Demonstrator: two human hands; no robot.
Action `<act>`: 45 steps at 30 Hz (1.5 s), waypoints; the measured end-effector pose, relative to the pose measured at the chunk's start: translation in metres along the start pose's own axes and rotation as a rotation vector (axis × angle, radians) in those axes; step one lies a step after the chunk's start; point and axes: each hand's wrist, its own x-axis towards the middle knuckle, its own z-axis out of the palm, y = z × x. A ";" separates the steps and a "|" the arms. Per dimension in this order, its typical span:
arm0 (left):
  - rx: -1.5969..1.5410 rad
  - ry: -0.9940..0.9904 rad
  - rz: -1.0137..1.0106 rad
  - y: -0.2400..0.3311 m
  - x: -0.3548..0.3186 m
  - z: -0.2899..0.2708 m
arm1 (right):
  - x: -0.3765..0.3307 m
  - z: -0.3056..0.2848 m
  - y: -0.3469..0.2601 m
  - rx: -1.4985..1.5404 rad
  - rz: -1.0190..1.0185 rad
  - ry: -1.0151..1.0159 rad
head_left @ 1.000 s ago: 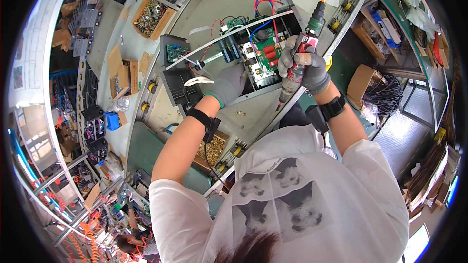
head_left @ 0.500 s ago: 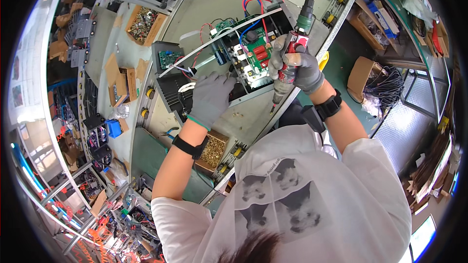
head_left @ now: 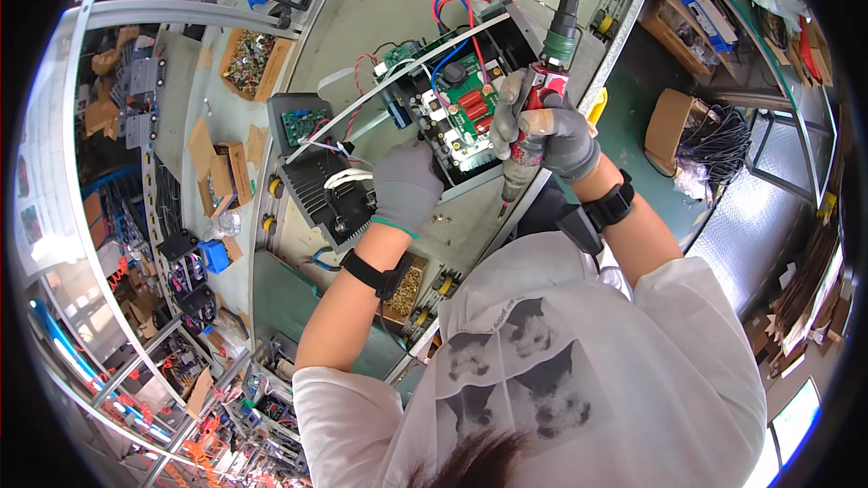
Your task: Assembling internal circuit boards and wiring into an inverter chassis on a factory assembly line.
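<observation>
Head view: a red and black powered screwdriver on an orange hose was held upright in the middle top of the frame, its tip kept pointing down at the bench. The right hand in a grey glove was wrapped tightly around it. The left hand in a grey glove was laid flat, fingers close together, on the open metal box with a green circuit board, so it seemed to be kept from sliding.

left hand: gloved, palm down, fingers curled | right hand: gloved, fisted
</observation>
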 end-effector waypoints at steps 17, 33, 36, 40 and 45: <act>-0.176 -0.329 -0.172 -0.008 0.030 -0.005 | 0.003 0.011 -0.004 -0.010 -0.046 0.023; -0.300 -0.360 -0.178 -0.014 0.024 -0.008 | 0.024 0.070 0.014 -0.397 -0.372 -0.009; -0.301 -0.338 -0.149 -0.015 0.027 0.000 | 0.024 0.069 0.020 -0.397 -0.425 -0.045; -0.316 -0.309 -0.131 -0.018 0.027 0.007 | 0.023 0.063 0.021 -0.436 -0.406 -0.101; -0.334 -0.365 -0.116 -0.020 0.024 0.003 | 0.023 0.064 0.028 -0.403 -0.411 -0.142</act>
